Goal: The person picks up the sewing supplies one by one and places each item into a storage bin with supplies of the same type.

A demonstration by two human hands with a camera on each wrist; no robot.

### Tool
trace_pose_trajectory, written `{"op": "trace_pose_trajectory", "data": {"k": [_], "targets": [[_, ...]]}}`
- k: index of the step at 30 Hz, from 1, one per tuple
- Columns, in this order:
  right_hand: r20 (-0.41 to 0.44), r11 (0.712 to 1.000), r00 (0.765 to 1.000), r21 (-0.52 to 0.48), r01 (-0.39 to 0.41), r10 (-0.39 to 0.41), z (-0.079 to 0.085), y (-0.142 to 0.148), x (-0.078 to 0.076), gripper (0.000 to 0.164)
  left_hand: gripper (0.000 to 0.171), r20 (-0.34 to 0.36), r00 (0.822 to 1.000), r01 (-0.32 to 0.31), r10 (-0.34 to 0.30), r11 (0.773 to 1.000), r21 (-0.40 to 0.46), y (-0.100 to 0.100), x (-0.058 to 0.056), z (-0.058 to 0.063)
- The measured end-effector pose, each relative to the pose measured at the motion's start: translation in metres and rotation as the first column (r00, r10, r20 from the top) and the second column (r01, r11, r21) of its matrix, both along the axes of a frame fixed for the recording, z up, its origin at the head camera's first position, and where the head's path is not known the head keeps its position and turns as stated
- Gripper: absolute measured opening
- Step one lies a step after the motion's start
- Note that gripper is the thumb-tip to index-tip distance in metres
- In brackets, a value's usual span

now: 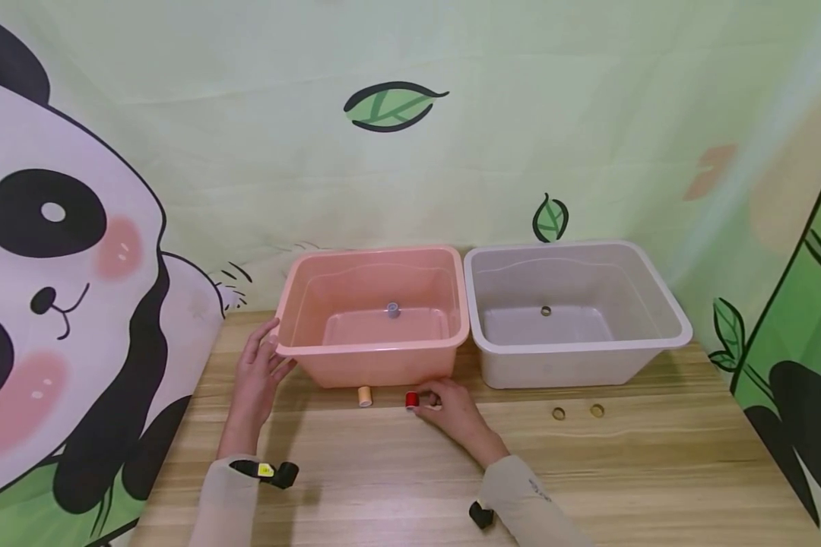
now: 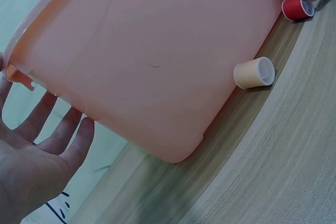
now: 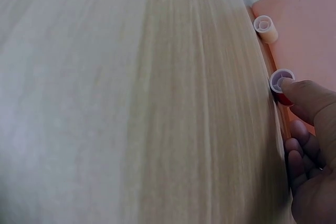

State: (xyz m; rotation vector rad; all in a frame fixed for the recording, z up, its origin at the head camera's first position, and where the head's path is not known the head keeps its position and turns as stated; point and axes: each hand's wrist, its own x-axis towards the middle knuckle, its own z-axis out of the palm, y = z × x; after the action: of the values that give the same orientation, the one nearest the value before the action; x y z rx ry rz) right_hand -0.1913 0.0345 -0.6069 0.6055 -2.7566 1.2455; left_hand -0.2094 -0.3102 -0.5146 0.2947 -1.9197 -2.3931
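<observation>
My right hand (image 1: 458, 416) pinches a red thread spool (image 1: 412, 399) on the table, just in front of the pink bin (image 1: 376, 369). In the right wrist view the thumb (image 3: 307, 95) lies against the spool's white end. A beige thread spool (image 2: 254, 73) stands a little to the left of the red one, close to the bin's base. At the bin's left end, my left hand (image 1: 255, 380) has its fingers spread, fingertips at the side wall below the rim. Inside the pink bin lies a small grey-blue spool (image 1: 393, 310).
A grey bin (image 1: 561, 368) stands right beside the pink one, with a gold-coloured ring (image 1: 546, 311) on its floor. Two more rings, one left (image 1: 558, 413) and one right (image 1: 597, 410), lie on the wooden table in front. A printed cloth (image 1: 280, 152) hangs close behind the bins.
</observation>
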Motion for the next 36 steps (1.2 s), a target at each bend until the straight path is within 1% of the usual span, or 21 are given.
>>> {"op": "trace_pose_trajectory", "data": {"k": [8, 18, 29, 36], "targets": [[-0.009, 1.0, 1.0, -0.006, -0.009, 0.009, 0.0003, 0.0008, -0.0002, 0.024, 0.053, 0.0, 1.0, 0.001, -0.001, 1.0, 0.002, 0.0006, 0.0006, 0.0009], [0.014, 1.0, 0.999, 0.004, -0.029, 0.029, 0.0015, 0.0026, -0.0004, 0.025, 0.053, 0.009, 1.0, -0.005, 0.006, 1.0, -0.011, 0.0013, 0.0004, 0.001], [-0.01, 0.999, 0.999, 0.008, -0.035, 0.035, 0.0022, 0.0051, 0.0007, 0.025, 0.052, 0.011, 1.0, -0.011, 0.012, 1.0, -0.012, 0.0016, -0.0003, 0.0007], [0.015, 0.999, 0.999, 0.006, -0.042, 0.042, 0.0048, 0.0077, 0.0029, 0.025, 0.052, 0.018, 1.0, -0.013, 0.013, 1.0, -0.008, 0.0019, -0.0007, 0.0013]]}}
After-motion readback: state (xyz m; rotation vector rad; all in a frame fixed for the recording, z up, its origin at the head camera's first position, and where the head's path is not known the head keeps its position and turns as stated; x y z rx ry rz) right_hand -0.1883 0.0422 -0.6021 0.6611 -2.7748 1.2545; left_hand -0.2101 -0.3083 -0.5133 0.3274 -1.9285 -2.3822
